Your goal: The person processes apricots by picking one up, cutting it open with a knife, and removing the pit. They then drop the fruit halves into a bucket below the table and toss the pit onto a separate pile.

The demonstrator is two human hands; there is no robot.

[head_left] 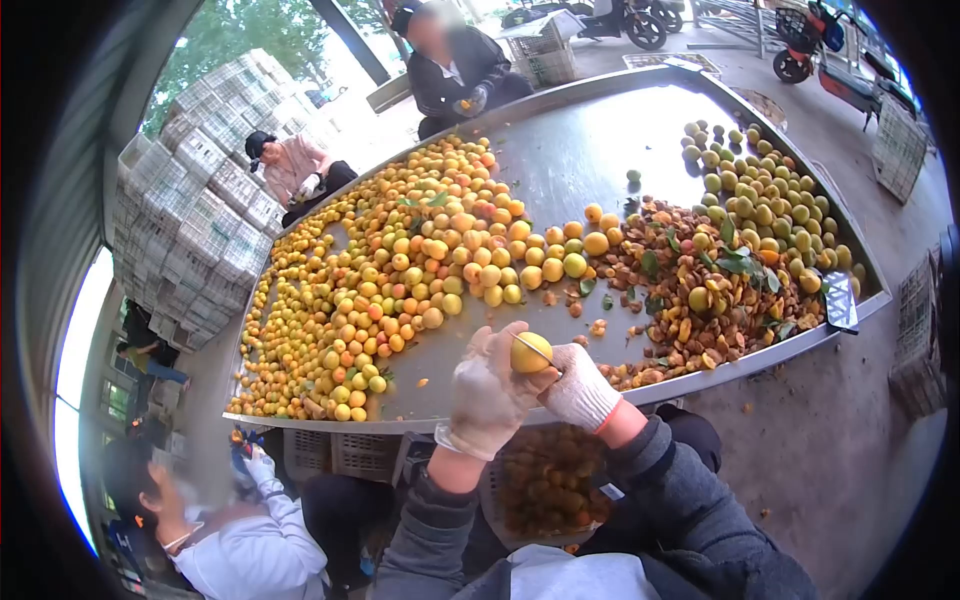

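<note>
Tall stacks of crates (195, 205) are lining one side of an open-fronted shed, and scooters (845, 80) are standing on the concrete beyond a rimmed metal counter (570, 150). Two people (450, 80) are working along the far sides of the counter, while a third person (250, 545), in a pale top, is sitting at the near left.

Yellow-orange apricots (400, 285) are covering the counter's left half; green fruit (780, 205) is filling the far right corner, and brown scraps (690, 345) mixed with leaves are heaping up below it. One white, patterned object (840, 300) is resting on the right rim.

Dark sleeves are stopping short of the gloves, leaving strips of both forearms bare. Both hands are meeting above the near rim: the left hand (488, 390) is pointing its fingers upward, and the right hand (582, 385) is angling in from the other side. Both are grasping one yellow apricot (532, 352) between them, the left grip wrapping its left side, the right grip pressing from the lower right. Some thin dark line is crossing the fruit; whether it is a blade is staying unclear.

Below, a crate (489, 492) is holding brown pieces (550, 480), and more crates (360, 455) are sitting under the counter's edge.
</note>
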